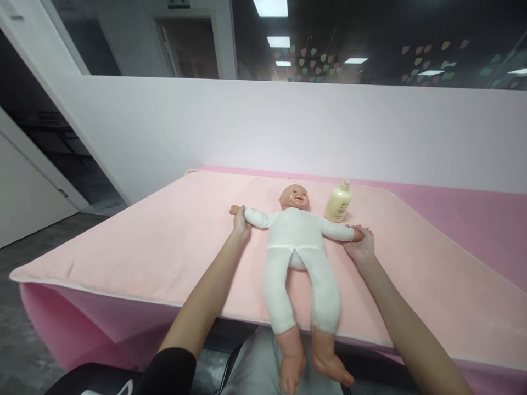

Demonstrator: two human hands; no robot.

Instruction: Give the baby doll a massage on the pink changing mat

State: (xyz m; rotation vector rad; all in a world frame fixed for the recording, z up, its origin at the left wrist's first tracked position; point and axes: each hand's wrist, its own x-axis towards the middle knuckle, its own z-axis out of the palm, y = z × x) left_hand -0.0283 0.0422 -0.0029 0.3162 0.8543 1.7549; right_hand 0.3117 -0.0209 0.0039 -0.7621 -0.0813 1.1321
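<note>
While the left hand [242, 221] grips one wrist and the right hand [361, 248] clasps the other, the white cloth-bodied baby doll [295, 230] with smooth plastic-looking extremities, at the frame's lower centre, seems light and floppy, best held at those firmer ends.

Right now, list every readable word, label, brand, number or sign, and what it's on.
No legible text.
Pale yellow bottle: print too small and blurred to read.
Dark plate above doorway: cut off, cannot tell if lettered.
White marks at lower left: cut off, cannot tell if lettering.
</note>
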